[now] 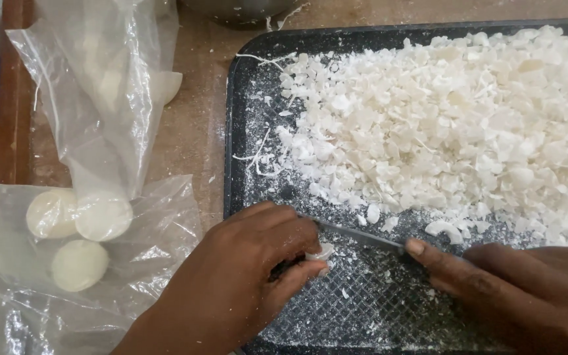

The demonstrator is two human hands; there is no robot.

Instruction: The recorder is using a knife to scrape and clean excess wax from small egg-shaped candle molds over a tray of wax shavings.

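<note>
A small white chunk (320, 253) sits pinched in the left hand (244, 276) on the dark tray (244, 131). The right hand (527, 289) clasps a knife (363, 235), blade against it. White shavings (455, 125) heap beyond; round white cakes (80, 227) lie bagged in plastic (133, 118) leftward.

— What carries it all?

— A worn brown wooden table (195, 125), dusted with white crumbs.

— And lying directly on it?

— A dark rectangular textured tray (244, 118) on the right; on the left a crumpled clear plastic bag (100, 92), and a second clear plastic bag (159, 263) spread flat at the near left corner.

— Anything at the far edge?

— A dark round vessel (238, 10), mostly cut off.
</note>
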